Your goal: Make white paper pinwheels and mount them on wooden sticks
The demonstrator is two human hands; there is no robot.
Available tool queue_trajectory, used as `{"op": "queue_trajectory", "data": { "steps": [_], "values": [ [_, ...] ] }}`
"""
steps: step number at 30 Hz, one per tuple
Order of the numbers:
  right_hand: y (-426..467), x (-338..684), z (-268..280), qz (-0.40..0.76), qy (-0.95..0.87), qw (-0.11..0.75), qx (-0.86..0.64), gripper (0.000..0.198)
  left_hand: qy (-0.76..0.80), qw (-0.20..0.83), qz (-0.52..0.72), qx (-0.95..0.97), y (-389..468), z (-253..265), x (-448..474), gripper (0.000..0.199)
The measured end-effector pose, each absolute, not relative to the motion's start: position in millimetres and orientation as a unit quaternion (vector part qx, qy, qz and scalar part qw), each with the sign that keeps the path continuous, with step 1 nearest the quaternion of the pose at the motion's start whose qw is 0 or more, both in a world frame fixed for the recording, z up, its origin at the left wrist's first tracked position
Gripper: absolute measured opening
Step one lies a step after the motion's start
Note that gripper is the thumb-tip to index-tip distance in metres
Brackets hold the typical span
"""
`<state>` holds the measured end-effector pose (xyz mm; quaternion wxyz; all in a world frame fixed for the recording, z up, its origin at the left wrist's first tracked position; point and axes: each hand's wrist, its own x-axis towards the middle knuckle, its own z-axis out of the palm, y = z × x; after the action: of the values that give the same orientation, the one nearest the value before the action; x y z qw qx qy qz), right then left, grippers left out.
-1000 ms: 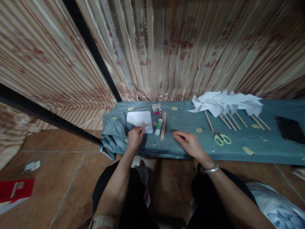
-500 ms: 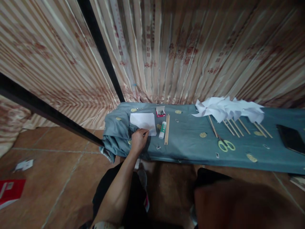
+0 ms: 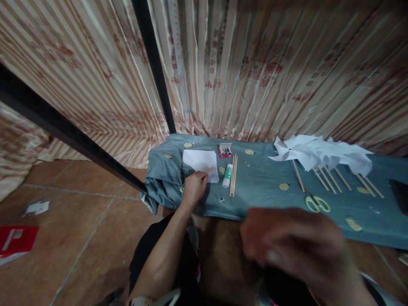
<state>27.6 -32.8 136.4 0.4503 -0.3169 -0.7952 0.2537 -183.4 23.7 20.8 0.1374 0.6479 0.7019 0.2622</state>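
My left hand (image 3: 195, 187) rests at the lower edge of a stack of white paper (image 3: 201, 160). Its fingers are curled together, with a small dark spot at their tips that I cannot make out. My right hand (image 3: 287, 238) is raised close to the camera, in front of the bench; blur smears its curled-looking fingers. Right of the paper lie a glue stick (image 3: 227, 176) and several thin wooden sticks (image 3: 233, 175). Behind the glue stick, a small open red-and-white box (image 3: 225, 150) holds small metallic pieces.
White paper pinwheels (image 3: 321, 153) on wooden sticks lie in a row at the right. Scissors (image 3: 317, 203) with yellow-green handles are near them, and a black flat object (image 3: 398, 193) is farther right. A dark metal post (image 3: 156, 63) stands behind the cloth-covered bench (image 3: 264, 204).
My right hand has risen into view from the lower right, above the bench's front edge. My left hand stays on the paper. The whole view has shifted slightly, moving the scene rightward.
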Motion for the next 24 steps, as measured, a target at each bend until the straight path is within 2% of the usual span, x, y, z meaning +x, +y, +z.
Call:
{"op": "queue_trajectory", "data": {
  "steps": [4, 6, 9, 16, 24],
  "values": [
    [26.2, -4.9, 121.2, 0.227, -0.829, 0.308, -0.409, 0.018, 0.696, 0.138, 0.271, 0.650, 22.8, 21.8, -183.7, 0.022],
    [58.0, -13.6, 92.6, 0.167, -0.862, 0.210, -0.431, 0.019, 0.691, 0.140, 0.273, 0.654, 22.6, 21.6, -183.8, 0.021],
    [87.6, -21.6, 56.9, 0.121, -0.912, 0.094, -0.380, 0.030, 0.687, 0.141, 0.270, 0.660, 22.4, 21.0, -184.0, 0.020],
    [96.5, -35.5, 61.0, 0.041, -0.958, -0.032, -0.281, 0.021, 0.681, 0.155, 0.281, 0.658, 21.4, 19.3, -184.6, 0.018],
    [112.6, -42.1, 77.0, 0.032, -0.972, -0.069, -0.221, 0.023, 0.683, 0.165, 0.295, 0.648, 19.4, 24.4, -186.0, 0.020]
  ]
}}
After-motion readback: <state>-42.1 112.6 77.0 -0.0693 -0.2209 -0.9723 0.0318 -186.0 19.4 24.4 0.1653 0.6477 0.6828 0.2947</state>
